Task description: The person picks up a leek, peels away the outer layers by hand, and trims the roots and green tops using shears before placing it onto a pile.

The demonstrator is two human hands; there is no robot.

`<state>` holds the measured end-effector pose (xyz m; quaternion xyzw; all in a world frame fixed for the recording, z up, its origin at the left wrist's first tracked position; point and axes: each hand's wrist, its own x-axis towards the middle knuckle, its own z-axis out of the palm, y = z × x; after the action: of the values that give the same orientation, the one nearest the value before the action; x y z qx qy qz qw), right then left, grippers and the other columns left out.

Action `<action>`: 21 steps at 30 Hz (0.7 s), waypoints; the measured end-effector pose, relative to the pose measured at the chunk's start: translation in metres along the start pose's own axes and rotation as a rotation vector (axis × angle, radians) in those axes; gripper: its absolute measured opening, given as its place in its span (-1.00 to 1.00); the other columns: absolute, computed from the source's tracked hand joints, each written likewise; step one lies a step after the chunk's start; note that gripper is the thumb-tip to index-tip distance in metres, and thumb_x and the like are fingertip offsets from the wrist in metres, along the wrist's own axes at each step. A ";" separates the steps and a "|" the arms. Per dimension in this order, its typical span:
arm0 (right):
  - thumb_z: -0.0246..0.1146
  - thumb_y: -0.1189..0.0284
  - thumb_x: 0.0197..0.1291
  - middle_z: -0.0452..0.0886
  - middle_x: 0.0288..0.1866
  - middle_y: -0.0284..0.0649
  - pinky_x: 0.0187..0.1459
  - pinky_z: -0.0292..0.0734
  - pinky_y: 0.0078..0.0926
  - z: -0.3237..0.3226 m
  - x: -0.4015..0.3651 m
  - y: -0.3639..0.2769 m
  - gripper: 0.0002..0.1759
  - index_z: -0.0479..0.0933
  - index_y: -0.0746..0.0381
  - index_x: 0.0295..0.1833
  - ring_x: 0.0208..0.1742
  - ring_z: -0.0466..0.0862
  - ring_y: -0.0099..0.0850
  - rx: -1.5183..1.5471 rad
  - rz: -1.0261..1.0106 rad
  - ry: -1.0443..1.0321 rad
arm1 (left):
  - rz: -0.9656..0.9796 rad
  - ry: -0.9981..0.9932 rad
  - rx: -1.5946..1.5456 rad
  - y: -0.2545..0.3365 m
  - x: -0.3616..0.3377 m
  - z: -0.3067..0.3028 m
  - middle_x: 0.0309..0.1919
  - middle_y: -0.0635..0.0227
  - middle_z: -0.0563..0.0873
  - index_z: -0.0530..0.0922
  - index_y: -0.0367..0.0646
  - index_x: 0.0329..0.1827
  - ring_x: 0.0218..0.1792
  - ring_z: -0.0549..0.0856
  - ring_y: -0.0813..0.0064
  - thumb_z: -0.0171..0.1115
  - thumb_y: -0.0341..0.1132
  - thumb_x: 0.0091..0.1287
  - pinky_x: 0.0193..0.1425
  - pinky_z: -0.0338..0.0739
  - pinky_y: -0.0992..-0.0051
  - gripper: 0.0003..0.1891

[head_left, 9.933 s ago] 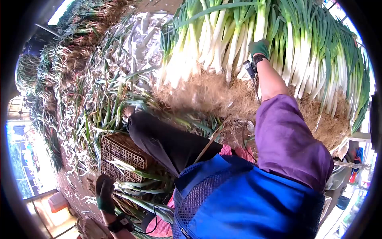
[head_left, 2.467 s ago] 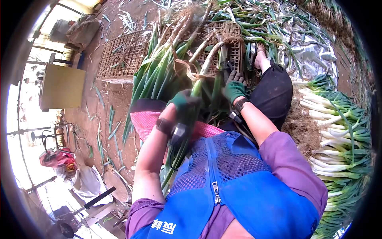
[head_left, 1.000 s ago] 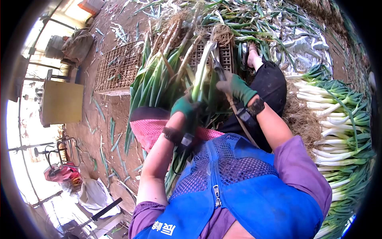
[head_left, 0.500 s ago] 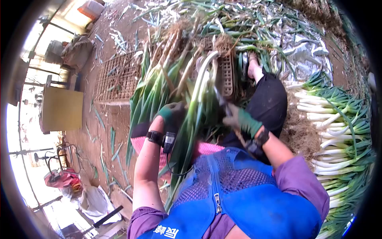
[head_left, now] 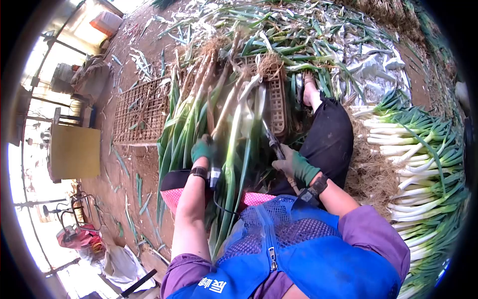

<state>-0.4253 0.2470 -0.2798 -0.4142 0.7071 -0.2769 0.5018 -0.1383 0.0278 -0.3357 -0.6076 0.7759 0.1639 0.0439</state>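
Leeks are lying in a loose bundle in front of the person, leaves trailing toward the blue vest and roots pointing to the brown crate; a row of white-stemmed leeks is lying at the right. Overlapping leaves are crossing one another, so a hard tug could split a stem. The right hand is holding its fingers closed round a slim dark tool, which is pointing at the nearest stems; a slipping grip could nick them. The left hand is resting among the bundle, but its fingers are blurring, so I cannot tell how far apart they are or whether they are gripping anything. A thin cable is hanging among the leaves and could snag. Lettering on the vest is showing two characters, perhaps 辰峰
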 end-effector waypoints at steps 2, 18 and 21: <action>0.36 0.15 -0.06 0.67 -0.03 0.11 0.07 0.55 -0.24 0.003 0.001 0.008 -0.22 0.43 0.32 0.28 0.00 0.68 -0.03 0.040 -0.031 0.006 | 0.022 0.256 -0.405 -0.022 0.014 0.009 -0.34 0.04 0.74 0.59 -0.13 -0.19 -0.28 0.76 0.15 0.28 -0.23 0.28 -0.16 0.59 0.24 -0.82; 0.39 0.20 -0.06 0.64 -0.21 0.00 -0.07 0.58 -0.28 -0.003 -0.002 0.008 -0.28 0.44 0.35 0.21 -0.19 0.67 -0.16 0.105 0.071 0.034 | -0.410 -0.203 -0.137 0.036 -0.017 -0.015 0.26 -0.18 0.58 0.33 -0.35 0.40 0.33 0.57 0.03 0.44 0.13 0.03 0.37 0.50 0.26 -0.04; 0.39 0.20 -0.08 0.65 -0.19 0.01 -0.06 0.58 -0.29 0.001 0.001 0.006 -0.30 0.44 0.34 0.18 -0.18 0.67 -0.15 0.065 0.086 0.034 | -0.376 -0.199 0.009 0.020 -0.004 0.000 0.21 -0.14 0.62 0.33 -0.33 0.39 0.25 0.64 0.02 0.45 0.14 0.03 0.31 0.55 0.23 -0.04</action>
<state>-0.4261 0.2491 -0.2853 -0.3620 0.7232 -0.2850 0.5145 -0.1570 0.0354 -0.3306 -0.7224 0.6413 0.2083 0.1531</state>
